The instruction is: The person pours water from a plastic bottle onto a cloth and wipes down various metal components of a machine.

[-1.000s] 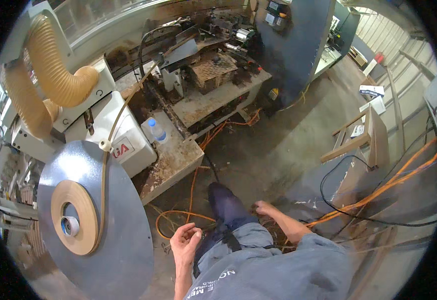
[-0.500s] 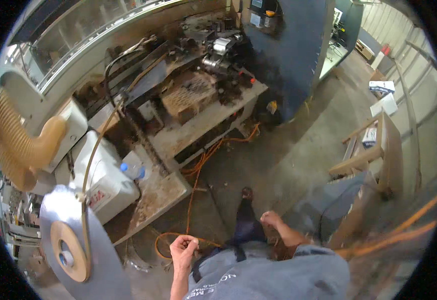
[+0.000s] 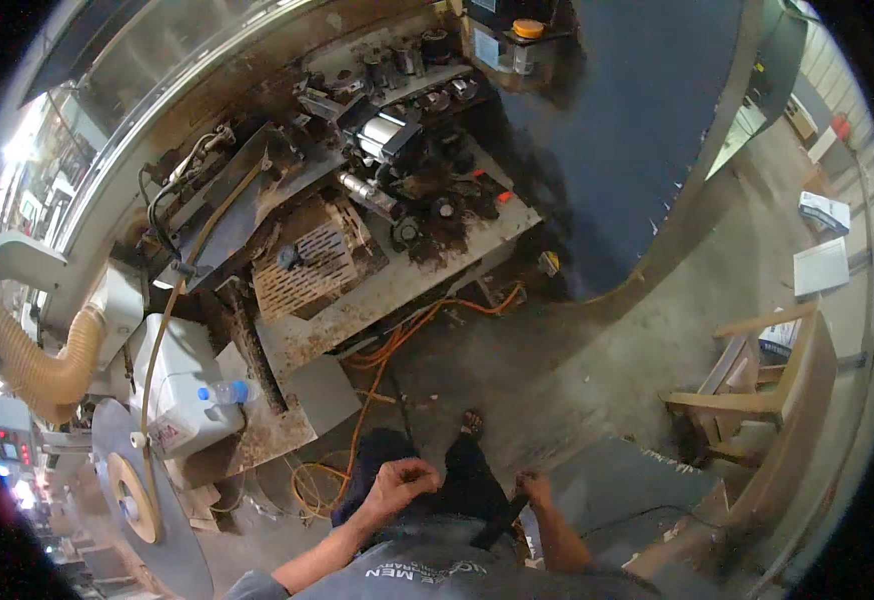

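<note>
My left hand [image 3: 402,487] is in front of my body, above my dark trousers, its fingers curled together. Whatever it may hold is too small to make out. Lower right of it, my right hand [image 3: 534,488] is closed beside my right thigh. Something dark shows at its fingers, but I cannot tell what. Ahead on the left stands a dusty machine bench [image 3: 427,262] with a slotted plate [image 3: 307,262] and a silver cylinder [image 3: 382,136]. Neither hand touches it. A tan strip [image 3: 162,330] runs from the bench down to a grey reel disc [image 3: 179,540].
Orange cables [image 3: 419,325] trail over the floor by the bench. A white box [image 3: 172,365] with a clear, blue-capped bottle [image 3: 222,392] is at left, near a ribbed tan hose [image 3: 57,355]. A dark blue cabinet [image 3: 637,130] stands ahead; a wooden frame [image 3: 737,400] is at right.
My view has shifted, and more of the bench shows. My left hand has come in across my body. My right hand has dropped lower, closer to my thigh.
</note>
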Tool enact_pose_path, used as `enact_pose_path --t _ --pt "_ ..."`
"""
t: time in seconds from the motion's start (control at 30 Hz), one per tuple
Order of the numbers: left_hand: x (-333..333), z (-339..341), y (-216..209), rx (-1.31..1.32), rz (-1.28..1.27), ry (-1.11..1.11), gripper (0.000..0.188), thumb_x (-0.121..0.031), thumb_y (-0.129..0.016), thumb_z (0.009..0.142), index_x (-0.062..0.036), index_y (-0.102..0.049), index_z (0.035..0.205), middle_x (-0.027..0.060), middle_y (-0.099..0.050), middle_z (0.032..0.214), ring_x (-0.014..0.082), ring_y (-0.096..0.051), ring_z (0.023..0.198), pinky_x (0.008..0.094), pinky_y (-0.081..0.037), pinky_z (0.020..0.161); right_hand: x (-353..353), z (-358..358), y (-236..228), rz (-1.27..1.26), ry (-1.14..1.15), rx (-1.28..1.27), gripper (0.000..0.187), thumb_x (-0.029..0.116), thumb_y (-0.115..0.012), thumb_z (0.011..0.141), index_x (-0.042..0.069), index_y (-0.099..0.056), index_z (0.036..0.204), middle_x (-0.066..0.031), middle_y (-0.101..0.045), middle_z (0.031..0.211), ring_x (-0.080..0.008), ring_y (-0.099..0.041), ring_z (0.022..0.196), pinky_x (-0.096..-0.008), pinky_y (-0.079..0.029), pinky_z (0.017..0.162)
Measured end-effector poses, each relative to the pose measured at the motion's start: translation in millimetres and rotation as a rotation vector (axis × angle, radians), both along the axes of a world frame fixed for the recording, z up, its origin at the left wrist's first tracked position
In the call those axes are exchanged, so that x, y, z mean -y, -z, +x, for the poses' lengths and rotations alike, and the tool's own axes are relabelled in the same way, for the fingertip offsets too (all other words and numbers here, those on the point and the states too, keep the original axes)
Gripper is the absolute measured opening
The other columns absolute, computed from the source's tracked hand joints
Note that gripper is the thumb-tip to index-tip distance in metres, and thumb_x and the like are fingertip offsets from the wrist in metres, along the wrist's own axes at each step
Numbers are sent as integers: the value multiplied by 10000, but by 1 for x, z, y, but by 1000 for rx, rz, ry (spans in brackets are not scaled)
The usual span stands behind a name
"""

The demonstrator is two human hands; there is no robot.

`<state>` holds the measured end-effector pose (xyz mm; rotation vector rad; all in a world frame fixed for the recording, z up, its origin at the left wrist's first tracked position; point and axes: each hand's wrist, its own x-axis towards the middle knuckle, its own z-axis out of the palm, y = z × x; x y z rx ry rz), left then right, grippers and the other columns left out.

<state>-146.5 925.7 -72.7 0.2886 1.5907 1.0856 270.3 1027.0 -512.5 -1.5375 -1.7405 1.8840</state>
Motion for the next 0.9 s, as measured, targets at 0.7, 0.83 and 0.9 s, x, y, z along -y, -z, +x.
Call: enact_pose_path --t 0.7,0.83,0.9 --pt "-199 -125 21 -71 66 175 218 -199 -686 880 -30 -686 1017 59 -687 930 125 -620 871 294 -488 794 -250 -241 -110 202 10 36 294 167 -650 852 -22 -634 1076 -43 -631 778 -116 -544 692 -262 -437 601" --pt "-205 -120 12 -49 38 -98 237 -190 -699 870 -7 -679 1018 35 -687 910 113 -613 876 278 -482 808 -311 -315 -175 284 -279 -13 252 147 -675 841 10 -651 1052 -34 -638 801 -108 -544 685 -259 -448 632" --pt "-213 -111 4 -26 22 -191 207 -158 -677 873 -1 -676 1008 25 -679 898 96 -604 865 265 -482 794 -331 -341 -194 253 -299 -80 239 148 -684 836 20 -655 1036 -30 -633 804 -107 -549 688 -261 -456 644"
